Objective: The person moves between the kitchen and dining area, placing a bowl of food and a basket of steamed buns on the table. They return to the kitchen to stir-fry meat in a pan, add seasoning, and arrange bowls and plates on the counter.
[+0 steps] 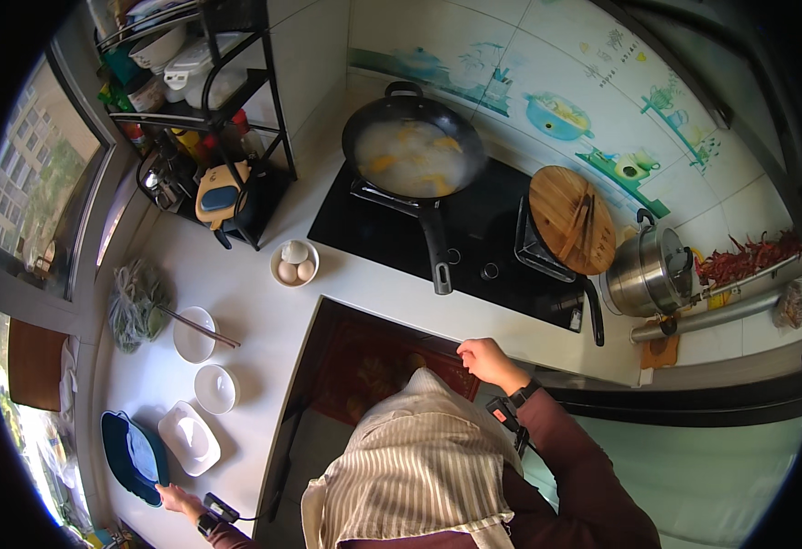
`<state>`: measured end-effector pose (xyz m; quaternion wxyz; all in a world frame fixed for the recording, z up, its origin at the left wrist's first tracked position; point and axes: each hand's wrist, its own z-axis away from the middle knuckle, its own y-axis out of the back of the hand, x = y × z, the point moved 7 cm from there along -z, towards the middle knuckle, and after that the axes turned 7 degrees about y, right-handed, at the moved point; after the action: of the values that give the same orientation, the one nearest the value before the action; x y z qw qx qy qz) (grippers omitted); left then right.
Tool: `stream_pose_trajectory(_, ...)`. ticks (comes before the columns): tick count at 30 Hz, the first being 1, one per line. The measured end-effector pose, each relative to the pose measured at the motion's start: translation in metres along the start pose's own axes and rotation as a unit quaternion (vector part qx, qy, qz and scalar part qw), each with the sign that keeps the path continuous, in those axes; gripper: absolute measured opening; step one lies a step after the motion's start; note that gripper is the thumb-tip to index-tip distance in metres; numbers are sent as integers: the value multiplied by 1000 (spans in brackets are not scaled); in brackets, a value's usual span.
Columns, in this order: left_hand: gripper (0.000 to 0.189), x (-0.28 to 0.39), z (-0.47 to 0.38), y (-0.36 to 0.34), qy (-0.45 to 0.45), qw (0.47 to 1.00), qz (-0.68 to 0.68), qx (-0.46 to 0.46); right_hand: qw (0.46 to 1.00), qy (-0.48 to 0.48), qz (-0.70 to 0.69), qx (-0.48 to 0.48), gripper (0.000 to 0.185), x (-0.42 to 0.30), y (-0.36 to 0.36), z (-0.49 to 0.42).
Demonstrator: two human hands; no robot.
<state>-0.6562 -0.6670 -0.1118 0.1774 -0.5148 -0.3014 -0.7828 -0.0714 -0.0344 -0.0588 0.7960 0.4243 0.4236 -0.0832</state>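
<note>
My left hand is at the lower left, its fingers gripping the near rim of a dark teal plastic basin on the white counter. A white rectangular dish sits right beside the basin. Behind these stand a white bowl and another white bowl with chopsticks laid across it. My right hand hovers by the front counter edge, fingers curled, with nothing visible in it. On the left burner, a black wok holds cloudy liquid with yellow-orange pieces.
A small bowl of eggs stands left of the black cooktop. The wok handle juts toward me. A round wooden lid, a steel pot, bagged greens and a black shelf rack surround the work area.
</note>
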Motion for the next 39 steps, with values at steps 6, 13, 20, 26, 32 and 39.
stream_pose_trajectory(6,43,30,177,-74,-150,973,17,-172,966,46,61,248,9,9,149,1)
stream_pose_trajectory(13,43,-2,334,-148,-194,879,-182,-395,945,-14,-230,230,9,33,238,-11)
stream_pose_trajectory(20,37,-15,398,-165,-48,893,-166,-416,983,25,-175,59,8,-40,155,-42)
stream_pose_trajectory(26,52,-38,367,-210,120,878,-115,-448,987,90,-133,-4,12,-115,101,-54)
stream_pose_trajectory(32,26,-42,317,-233,42,906,-115,-405,984,129,-17,126,9,-111,130,-64)
stream_pose_trajectory(39,15,-11,464,-246,-48,734,-216,-642,915,-101,-3,390,9,58,295,-19)
